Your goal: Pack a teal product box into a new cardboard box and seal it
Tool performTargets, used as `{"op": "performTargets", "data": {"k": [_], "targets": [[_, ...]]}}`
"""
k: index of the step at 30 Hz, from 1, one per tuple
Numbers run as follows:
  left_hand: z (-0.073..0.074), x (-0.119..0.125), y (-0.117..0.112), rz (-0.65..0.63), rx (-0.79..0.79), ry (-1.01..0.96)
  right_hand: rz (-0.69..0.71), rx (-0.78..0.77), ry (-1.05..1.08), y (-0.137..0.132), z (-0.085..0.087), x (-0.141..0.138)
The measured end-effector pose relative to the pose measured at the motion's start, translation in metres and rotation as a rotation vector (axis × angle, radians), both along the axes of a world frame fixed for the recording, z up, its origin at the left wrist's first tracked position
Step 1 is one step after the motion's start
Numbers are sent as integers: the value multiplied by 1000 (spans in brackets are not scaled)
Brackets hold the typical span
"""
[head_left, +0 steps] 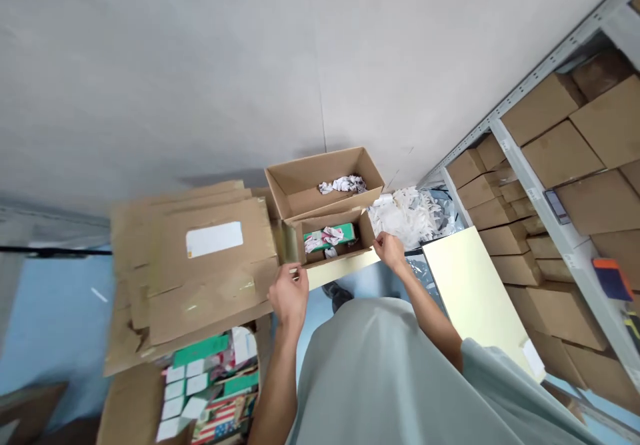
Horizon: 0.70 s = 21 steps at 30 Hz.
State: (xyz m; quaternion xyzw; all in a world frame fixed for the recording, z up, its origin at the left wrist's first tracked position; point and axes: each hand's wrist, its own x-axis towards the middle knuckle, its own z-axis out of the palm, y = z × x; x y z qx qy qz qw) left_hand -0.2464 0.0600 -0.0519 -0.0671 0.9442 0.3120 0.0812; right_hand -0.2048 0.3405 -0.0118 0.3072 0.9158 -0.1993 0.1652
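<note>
Left hand: fingers curled, thumb drawn in close to the fingertips, at the near left corner of a small, open, brown cardboard box. Right hand: likewise bunched at the near right corner. Whether either truly pinches the cardboard, I cannot tell.

The small box sits between the hands. Inside: a green rectangular carton, with crumpled white-and-pink printed paper lying partly over it.

Handling, in my judgement: keep both hands level and pull evenly at the corners, so the thin wall neither creases nor tips the contents; keep the fingertips outside the rim (loose paper snags easily).

Farther out: just behind, a larger open brown cardboard box holds more crumpled paper. Right, a heap of white shredded packing. Left, stacked brown cardboard sheets. Far right, grey metal shelving loaded with brown cartons.
</note>
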Motion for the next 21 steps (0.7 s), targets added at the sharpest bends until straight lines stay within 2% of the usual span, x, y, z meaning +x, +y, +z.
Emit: {"op": "performTargets", "data": {"k": [3,6,9,11,14,17,21], "targets": [[6,-2,16,20,-79,103,5,-64,16,6,-8,33],[6,-7,35,8,-217,40,-8,-137,37,17,-15,70],[6,-1,61,-77,-289,-61,-46,-213,84,42,-16,110],[8,14,89,-136,-308,-28,-104,-248,134,68,-14,142],[14,50,147,-264,-266,70,-244,-265,223,116,-11,208],[17,94,220,-428,-167,141,-436,-267,324,161,-8,290],[15,155,320,-695,-29,197,-745,-240,421,195,-9,400]]}}
